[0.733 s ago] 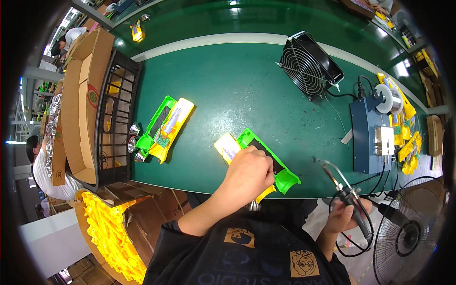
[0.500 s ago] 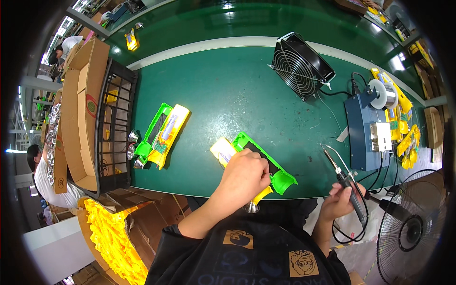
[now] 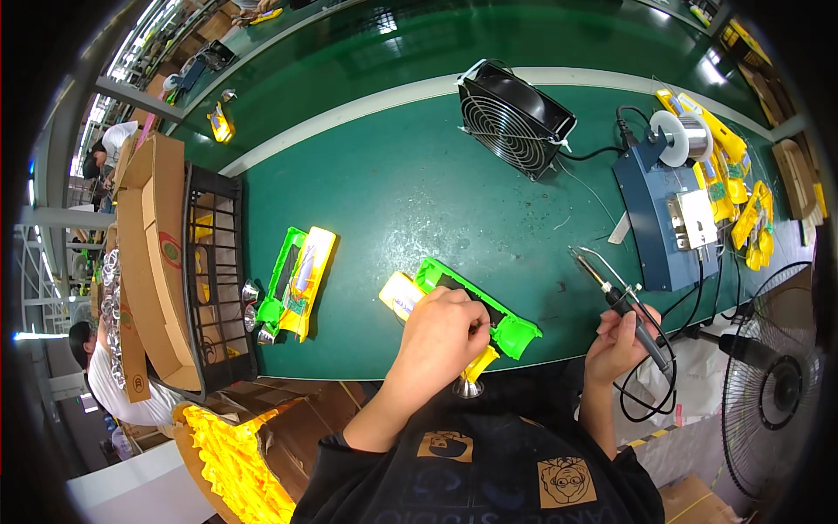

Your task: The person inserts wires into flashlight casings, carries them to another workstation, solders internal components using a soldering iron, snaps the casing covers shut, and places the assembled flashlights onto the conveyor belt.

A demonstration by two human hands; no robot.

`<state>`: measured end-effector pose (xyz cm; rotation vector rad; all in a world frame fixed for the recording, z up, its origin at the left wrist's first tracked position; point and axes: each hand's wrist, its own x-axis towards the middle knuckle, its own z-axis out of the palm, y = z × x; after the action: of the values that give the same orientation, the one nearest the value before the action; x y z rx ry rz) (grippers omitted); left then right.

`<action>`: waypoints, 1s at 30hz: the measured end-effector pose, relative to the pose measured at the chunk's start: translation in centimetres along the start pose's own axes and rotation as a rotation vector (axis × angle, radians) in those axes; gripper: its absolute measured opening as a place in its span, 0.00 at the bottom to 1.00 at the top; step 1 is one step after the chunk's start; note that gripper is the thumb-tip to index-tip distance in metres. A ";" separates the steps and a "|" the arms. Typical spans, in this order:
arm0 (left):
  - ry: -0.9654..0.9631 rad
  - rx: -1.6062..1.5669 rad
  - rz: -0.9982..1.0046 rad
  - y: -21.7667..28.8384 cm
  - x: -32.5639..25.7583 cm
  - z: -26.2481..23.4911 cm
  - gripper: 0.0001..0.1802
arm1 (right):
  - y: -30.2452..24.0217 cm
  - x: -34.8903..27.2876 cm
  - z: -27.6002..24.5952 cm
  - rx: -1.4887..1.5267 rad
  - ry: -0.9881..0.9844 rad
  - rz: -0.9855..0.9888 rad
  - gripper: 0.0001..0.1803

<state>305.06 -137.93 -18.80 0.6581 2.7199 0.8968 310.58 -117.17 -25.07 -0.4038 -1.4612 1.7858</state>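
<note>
My left hand (image 3: 443, 339) is closed over a yellow plastic casing (image 3: 400, 295), its fingers curled together. What they pinch is hidden. A silver cone-shaped reflector (image 3: 468, 388) sits at the casing's near end, by the bench edge. Against the casing lies an open green shell (image 3: 517, 335) with a dark inner strip. My right hand (image 3: 621, 345) grips a soldering iron (image 3: 648, 339) by its dark handle. The iron's tip points up and left, above the bench and apart from the casing. A thin metal tube runs alongside it, and a black cable loops below the hand.
A second green shell (image 3: 281, 278) and yellow casing (image 3: 311, 272) lie at left, beside a black crate (image 3: 215, 284) and cardboard box. A black fan (image 3: 513, 122) stands at the back. Right are a blue soldering unit (image 3: 648, 223), a solder spool (image 3: 683, 138), yellow casings and a large floor fan (image 3: 777, 384).
The whole view has shifted, so the black fan and soldering unit appear farther left. Both hands keep their grips, and the iron stays apart from the yellow casing.
</note>
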 end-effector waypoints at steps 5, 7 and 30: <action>0.000 0.017 -0.006 0.2 -0.1 -0.1 0.03 | -0.1 0.0 -0.1 0.018 -0.009 0.012 0.09; -0.003 0.015 -0.016 0.2 -0.1 -0.2 0.03 | -0.2 -0.1 0.0 0.023 -0.010 0.017 0.09; 0.018 -0.022 -0.041 0.0 -0.1 0.1 0.03 | -3.1 -4.3 -2.4 -0.384 -0.660 -0.020 0.13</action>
<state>305.14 -137.91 -18.81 0.5911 2.7251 0.9264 316.11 -118.53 -23.83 0.0332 -2.2700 1.6961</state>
